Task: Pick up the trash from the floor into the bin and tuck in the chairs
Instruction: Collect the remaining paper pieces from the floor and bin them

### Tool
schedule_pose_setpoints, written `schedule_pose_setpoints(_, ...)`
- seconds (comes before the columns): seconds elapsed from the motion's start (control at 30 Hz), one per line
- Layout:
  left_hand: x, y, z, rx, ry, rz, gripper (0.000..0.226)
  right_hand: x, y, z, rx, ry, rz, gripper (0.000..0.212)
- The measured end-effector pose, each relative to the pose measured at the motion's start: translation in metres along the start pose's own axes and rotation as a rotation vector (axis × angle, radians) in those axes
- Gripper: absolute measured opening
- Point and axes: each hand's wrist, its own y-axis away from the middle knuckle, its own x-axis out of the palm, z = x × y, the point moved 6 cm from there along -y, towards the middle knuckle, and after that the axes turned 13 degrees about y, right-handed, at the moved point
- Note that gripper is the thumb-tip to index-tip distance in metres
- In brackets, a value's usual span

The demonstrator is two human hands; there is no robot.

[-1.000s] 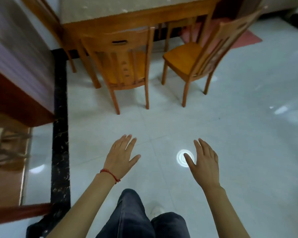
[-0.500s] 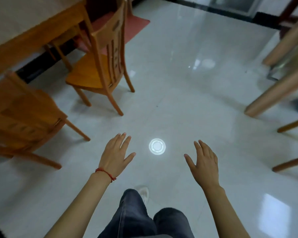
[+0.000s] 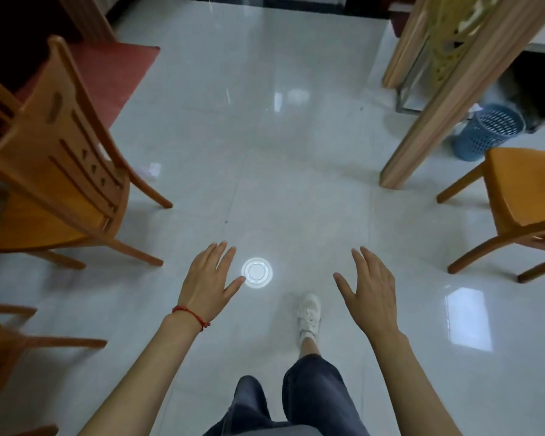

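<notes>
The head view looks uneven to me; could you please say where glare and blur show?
Head view: a round lamp glare lies on the floor between the hands; window reflections shine farther off and at right; the left chair is motion-blurred; the bin is sharper.

Orange-brown wood chairs (image 3: 60, 158) — blue perforated bin (image 3: 488, 132), white crumpled trash (image 3: 153, 169), red mat (image 3: 107, 77), glossy white floor (image 3: 296, 184).

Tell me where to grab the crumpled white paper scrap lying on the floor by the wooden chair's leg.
Pinch the crumpled white paper scrap by its raised folds from above, probably approaching from its right, open-floor side, since the wooden chair's leg crowds its left. Both hands are free.
</notes>
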Motion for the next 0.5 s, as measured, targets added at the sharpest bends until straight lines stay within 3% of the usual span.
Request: schedule_pose_setpoints(0.5,-0.035,-0.290,-0.052,-0.017,0.034,-0.039,0.078,-0.023,-0.302,-0.062,-0.080,0.008,0.002,0.054)
